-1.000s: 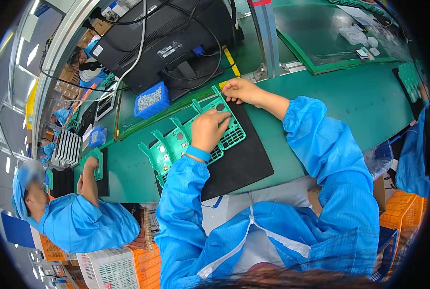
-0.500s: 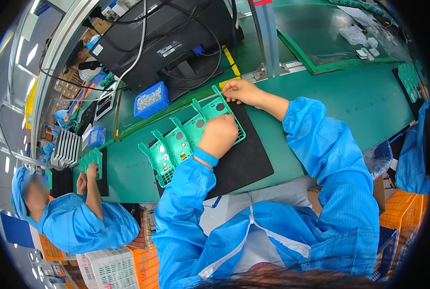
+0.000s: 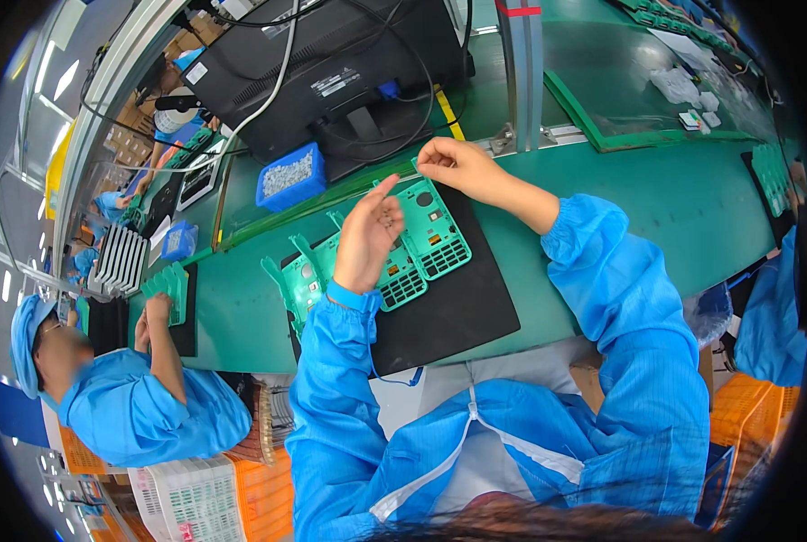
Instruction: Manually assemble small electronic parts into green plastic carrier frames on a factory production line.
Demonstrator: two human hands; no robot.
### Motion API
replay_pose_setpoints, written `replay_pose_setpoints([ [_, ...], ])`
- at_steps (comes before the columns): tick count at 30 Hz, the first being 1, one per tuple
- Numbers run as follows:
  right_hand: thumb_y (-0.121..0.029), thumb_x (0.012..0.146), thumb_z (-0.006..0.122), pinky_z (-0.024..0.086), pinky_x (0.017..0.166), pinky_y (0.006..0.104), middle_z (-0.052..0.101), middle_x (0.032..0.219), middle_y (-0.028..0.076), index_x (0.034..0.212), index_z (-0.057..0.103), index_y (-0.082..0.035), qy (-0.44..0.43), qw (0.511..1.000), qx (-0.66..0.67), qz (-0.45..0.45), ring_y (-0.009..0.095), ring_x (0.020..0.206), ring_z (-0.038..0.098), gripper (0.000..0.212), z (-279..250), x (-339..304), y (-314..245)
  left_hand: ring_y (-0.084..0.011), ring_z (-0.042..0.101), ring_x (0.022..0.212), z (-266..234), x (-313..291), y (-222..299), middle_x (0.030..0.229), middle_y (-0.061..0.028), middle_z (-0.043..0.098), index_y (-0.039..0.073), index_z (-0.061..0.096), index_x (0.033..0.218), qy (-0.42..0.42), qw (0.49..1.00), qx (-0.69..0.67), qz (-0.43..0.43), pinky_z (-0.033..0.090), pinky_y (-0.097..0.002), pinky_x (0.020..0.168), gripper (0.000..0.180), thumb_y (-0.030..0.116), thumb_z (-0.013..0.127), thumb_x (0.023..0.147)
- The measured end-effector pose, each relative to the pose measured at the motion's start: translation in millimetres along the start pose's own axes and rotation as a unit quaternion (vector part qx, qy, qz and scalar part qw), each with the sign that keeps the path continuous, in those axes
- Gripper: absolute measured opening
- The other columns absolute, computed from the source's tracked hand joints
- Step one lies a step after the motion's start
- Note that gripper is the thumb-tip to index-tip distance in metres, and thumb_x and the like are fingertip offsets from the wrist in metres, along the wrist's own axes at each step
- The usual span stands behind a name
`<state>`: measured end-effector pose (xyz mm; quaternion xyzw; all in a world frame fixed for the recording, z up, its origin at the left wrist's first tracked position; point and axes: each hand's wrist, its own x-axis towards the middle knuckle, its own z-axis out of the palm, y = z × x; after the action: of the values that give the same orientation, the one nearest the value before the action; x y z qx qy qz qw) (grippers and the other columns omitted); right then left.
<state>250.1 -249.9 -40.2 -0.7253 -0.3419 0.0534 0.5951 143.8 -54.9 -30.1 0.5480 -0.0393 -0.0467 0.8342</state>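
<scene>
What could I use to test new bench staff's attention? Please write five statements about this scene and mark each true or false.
1. The blue bin holds small pale pieces. True.
2. The left hand is over the green panels. True.
3. The right hand is inside the blue bin. False: the right hand is by the far right corner of the green panels.
4. Another person in blue is at the bench on the left. True.
5. The blue bin stands on the black mat. False: it stands beyond the mat, near the monitor.
</scene>
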Motion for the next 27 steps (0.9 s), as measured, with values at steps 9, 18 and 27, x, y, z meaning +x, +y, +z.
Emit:
replay_pose_setpoints([
  [9,-0.017,0.078,0.068,0.048,0.074,0.0386,0.061,0.088,0.007,0.09,0.071,-0.012,-0.028,0.951,-0.223,-0.21,0.028,0.085,0.059,0.013,21,-17,-28,-0.0321,0.045,0.124,-7,1,1,0.136,-0.0239,0.041,-0.011,0.03,0.137,-0.046,0.95,-0.294,-0.096,0.034,-0.0418,0.11,0.062,0.032,0.044,0.095],
  [18,-0.014,0.073,0.068,0.049,0.075,0.038,0.062,0.085,0.005,0.089,0.07,-0.013,-0.039,0.914,-0.293,-0.279,0.026,0.085,0.059,0.016,23,-19,-33,-0.0313,0.047,0.122,-5,1,-3,0.136,-0.0213,0.043,-0.009,0.031,0.137,-0.061,0.949,-0.292,-0.098,0.037,-0.0411,0.107,0.061,0.032,0.045,0.094],
  [27,-0.01,0.077,0.068,0.051,0.071,0.0335,0.064,0.085,0.008,0.09,0.063,-0.006,-0.061,0.956,-0.218,-0.186,0.022,0.081,0.062,0.014,20,-18,-41,-0.0294,0.048,0.121,-5,2,-4,0.133,-0.0198,0.046,-0.009,0.033,0.135,-0.07,0.949,-0.297,-0.081,0.039,-0.0397,0.105,0.056,0.021,0.049,0.091],
])
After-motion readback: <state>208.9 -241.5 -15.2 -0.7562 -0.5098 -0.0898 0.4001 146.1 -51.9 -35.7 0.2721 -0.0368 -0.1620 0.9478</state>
